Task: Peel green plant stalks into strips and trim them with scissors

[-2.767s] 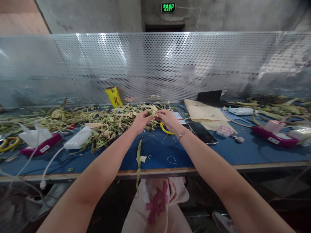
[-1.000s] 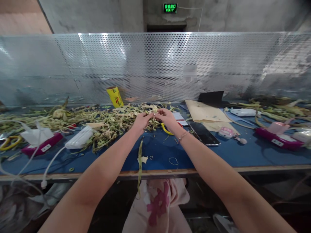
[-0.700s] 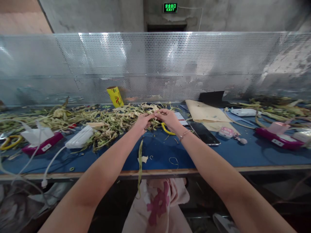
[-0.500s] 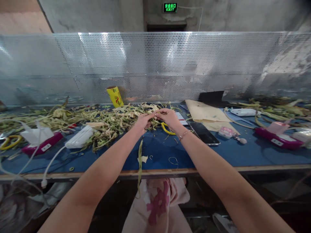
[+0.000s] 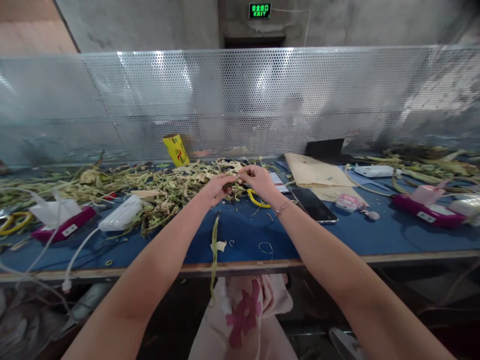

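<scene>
My left hand (image 5: 220, 186) and my right hand (image 5: 258, 180) meet at the front edge of a heap of wilted green plant pieces (image 5: 176, 190). The fingers of both hands are closed in a pinch, fingertips almost touching. Whatever is between them is too small to make out. Beside my right hand lie yellow-handled scissors (image 5: 258, 201), with the blades hidden. A long limp leaf strip (image 5: 215, 250) hangs over the table's front edge below my hands, next to a pale scrap (image 5: 221, 246).
On the blue table (image 5: 240, 230) a black phone (image 5: 314, 205), brown paper (image 5: 315, 172) and a pink earphone case (image 5: 347, 202) lie to the right. Purple power strips (image 5: 63, 225) with cables and a white charger block (image 5: 122, 214) also lie there. A yellow box (image 5: 176, 150) stands by the perforated metal screen (image 5: 240, 100).
My left hand has drawn slightly left, and its fingers have shifted at the pinch. My right hand has barely moved. The whole view has shifted slightly.
</scene>
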